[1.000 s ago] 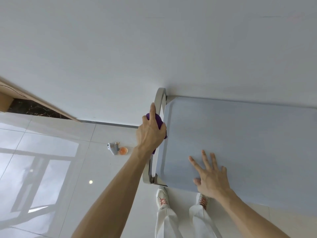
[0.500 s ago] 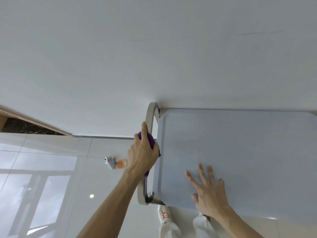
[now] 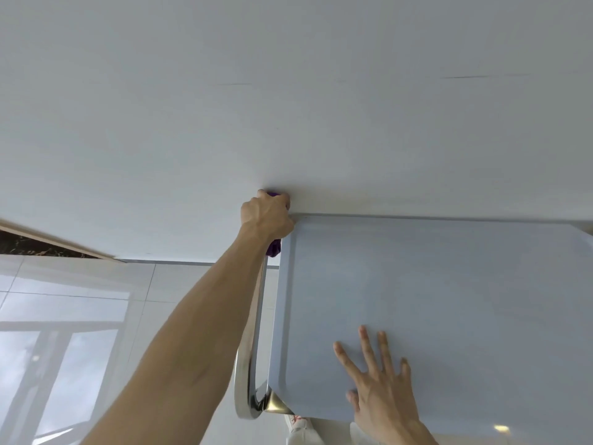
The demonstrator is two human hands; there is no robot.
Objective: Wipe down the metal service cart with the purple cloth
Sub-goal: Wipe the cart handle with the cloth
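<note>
The left hand [image 3: 268, 216] is clenched around the crumpled purple cloth [image 3: 273, 247] at the far left corner of the grey metal service cart [image 3: 449, 300], on its curved chrome handle [image 3: 253, 348]. The right hand [image 3: 382, 390] lies flat with fingers spread near the cart top's near edge, well apart from the cloth.

No readable text, label, brand, number or sign appears anywhere.

Purple cloth [image 3: 273, 248]; pale grey-blue cart top [image 3: 449, 300]; shiny silver handle [image 3: 248, 374]; glossy white floor tiles [image 3: 80, 300].
</note>
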